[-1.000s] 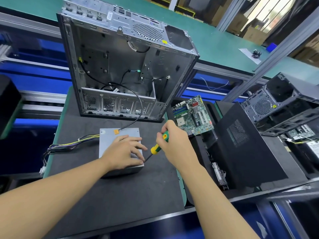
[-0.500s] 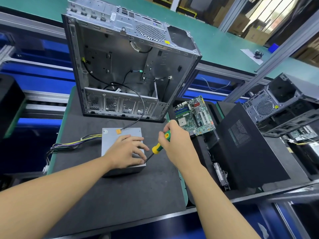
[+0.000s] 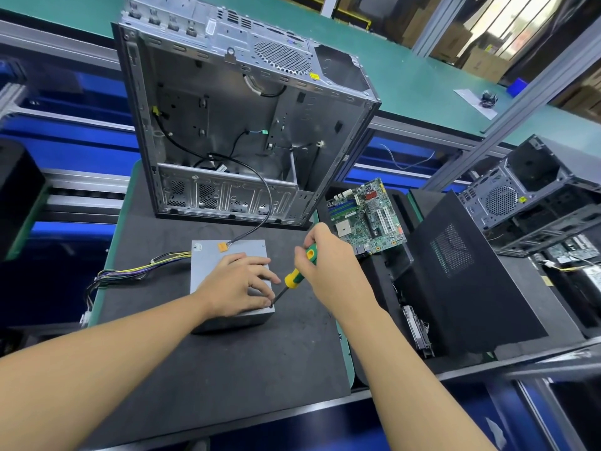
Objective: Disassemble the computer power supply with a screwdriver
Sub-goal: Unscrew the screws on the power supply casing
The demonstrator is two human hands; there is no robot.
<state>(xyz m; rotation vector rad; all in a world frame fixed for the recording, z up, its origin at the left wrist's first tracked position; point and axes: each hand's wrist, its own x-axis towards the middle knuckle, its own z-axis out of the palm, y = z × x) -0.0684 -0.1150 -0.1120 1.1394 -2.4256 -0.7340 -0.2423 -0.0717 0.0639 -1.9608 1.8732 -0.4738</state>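
right hand gripping screwdriver, power supply (corner)

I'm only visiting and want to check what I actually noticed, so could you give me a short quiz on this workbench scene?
1. True or false: the left hand rests on top of the grey power supply.
2. Which hand grips the green-and-yellow screwdriver? A) left B) right
3. Fill in: the screwdriver tip meets the power supply at its near-right ____.
Key: 1 true; 2 B, the right hand; 3 corner.
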